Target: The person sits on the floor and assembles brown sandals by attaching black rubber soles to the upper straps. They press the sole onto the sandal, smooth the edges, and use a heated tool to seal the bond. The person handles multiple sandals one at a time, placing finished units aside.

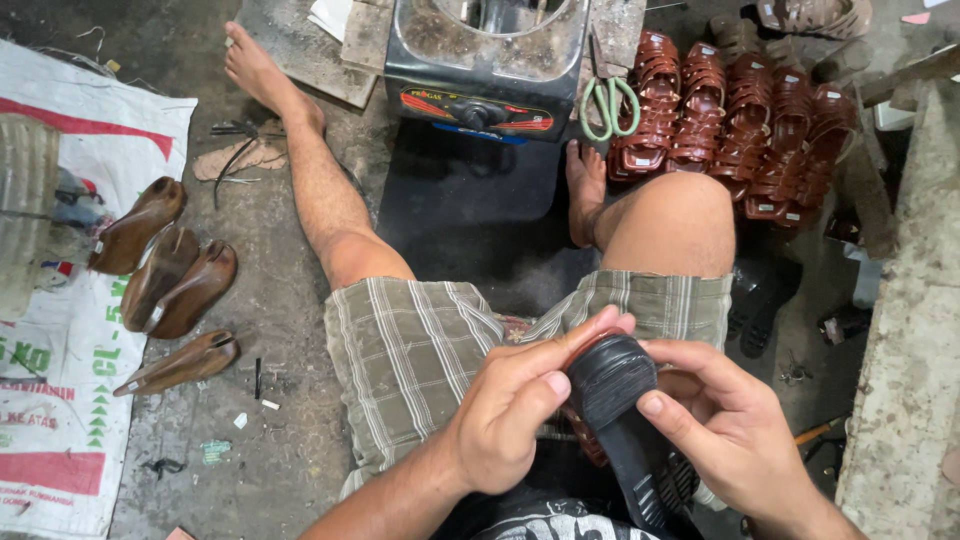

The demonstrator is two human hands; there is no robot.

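Left hand: the left hand (510, 410) sits low in the frame, just right of centre, closed around the rounded end of a black shoe sole (615, 400), thumb pressed on its top face.
Right hand: the right hand (725, 425), lower right, cups the same sole from the other side, thumb flat on it and fingers curled beneath.
Sole: held over the lap above the plaid shorts (420, 350), ridged tread showing toward the bottom edge; a reddish-brown piece seems to lie under it, though the hands hide most of it.
Step in hand: by the look of it, the sole is being pressed onto a sandal at the heel end.
Next move: it would call for firm, even thumb pressure worked along the edge, with the two parts kept lined up.
Upper right: rows of brown sandals (735, 125) stand on the floor, green-handled scissors (610, 105) just left of them.
Top centre: a small gas stove (485, 60) stands between the bare feet.
Left side: wooden shoe forms (165, 270) lie on a printed sack (60, 420).
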